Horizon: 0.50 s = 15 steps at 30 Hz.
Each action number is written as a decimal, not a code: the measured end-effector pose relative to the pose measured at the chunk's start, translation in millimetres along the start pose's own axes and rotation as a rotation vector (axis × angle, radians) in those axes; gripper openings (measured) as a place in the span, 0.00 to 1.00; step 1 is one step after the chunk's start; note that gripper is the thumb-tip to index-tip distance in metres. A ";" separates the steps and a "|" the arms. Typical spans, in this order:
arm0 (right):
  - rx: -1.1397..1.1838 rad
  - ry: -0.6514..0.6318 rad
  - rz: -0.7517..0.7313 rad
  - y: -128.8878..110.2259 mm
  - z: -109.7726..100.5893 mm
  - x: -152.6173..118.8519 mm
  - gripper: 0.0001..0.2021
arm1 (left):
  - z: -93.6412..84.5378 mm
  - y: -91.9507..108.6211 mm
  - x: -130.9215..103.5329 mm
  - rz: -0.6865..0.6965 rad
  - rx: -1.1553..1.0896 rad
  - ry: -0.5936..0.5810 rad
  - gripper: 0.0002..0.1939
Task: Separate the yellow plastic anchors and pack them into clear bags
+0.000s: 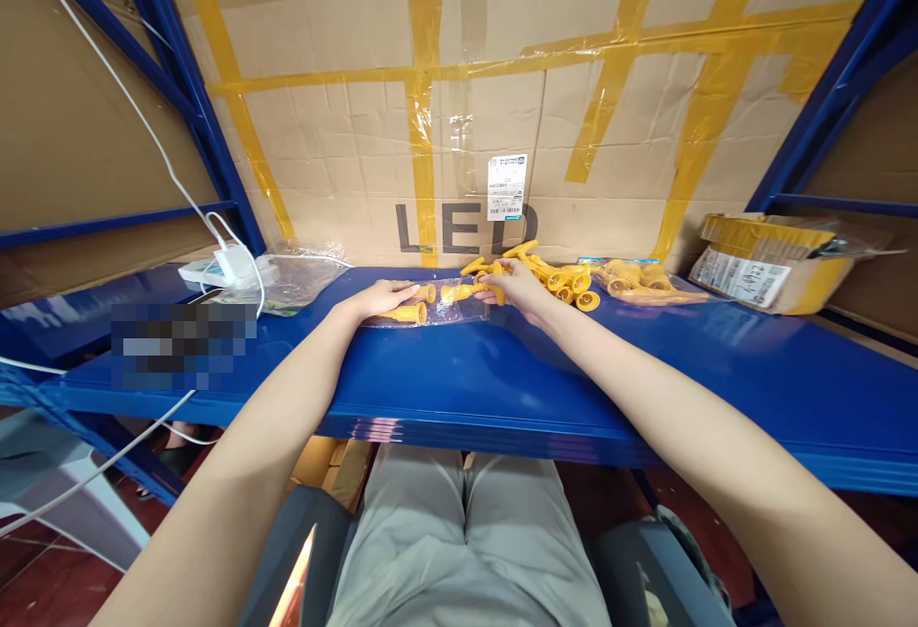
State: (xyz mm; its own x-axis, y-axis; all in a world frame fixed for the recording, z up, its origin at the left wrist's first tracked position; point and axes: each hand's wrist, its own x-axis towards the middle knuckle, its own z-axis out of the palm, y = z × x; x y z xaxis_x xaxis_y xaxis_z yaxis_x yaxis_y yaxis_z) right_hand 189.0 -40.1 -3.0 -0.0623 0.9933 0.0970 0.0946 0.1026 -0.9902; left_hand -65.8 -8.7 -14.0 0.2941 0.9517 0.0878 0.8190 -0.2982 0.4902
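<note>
On the blue shelf top lies a clear plastic bag (466, 312) with a few yellow plastic pieces (410, 313) in it, each with a flared, cup-like end. My left hand (387, 298) grips the bag's left part, its fingers over the pieces there. At the bag's right end, my right hand (514, 285) pinches a yellow plastic piece (494, 281); another yellow piece (455, 292) lies just left of those fingers. Behind and right of my right hand is a pile of loose yellow pieces (566, 281) of the same sort.
Right of the pile sits a filled clear bag (638, 278) of yellow pieces, then a taped cardboard box (767, 269). A white charger (233, 264) with cables and a blurred dark object (183, 345) are at left. A large cardboard panel (344, 149) stands behind.
</note>
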 end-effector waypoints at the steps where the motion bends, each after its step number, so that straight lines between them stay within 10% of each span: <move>1: -0.097 -0.004 -0.011 2.6 -2.2 1.5 0.23 | 0.1 0.0 -0.1 -0.001 -0.004 0.005 0.34; 9: -1.033 -0.036 -0.304 11.3 -16.4 9.9 0.11 | 0.5 -2.3 -0.7 -0.012 -0.021 0.006 0.33; 15: -1.147 -0.194 -0.269 6.1 -14.5 5.1 0.06 | 2.1 -6.5 3.9 -0.006 0.006 -0.001 0.34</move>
State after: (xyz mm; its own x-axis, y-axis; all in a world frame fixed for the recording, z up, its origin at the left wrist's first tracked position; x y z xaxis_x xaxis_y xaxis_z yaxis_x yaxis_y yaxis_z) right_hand 203.7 -33.6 -7.2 -0.3560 0.9183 0.1733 0.8815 0.3915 -0.2641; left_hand -69.0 -3.1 -18.7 0.2897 0.9535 0.0836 0.8237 -0.2928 0.4856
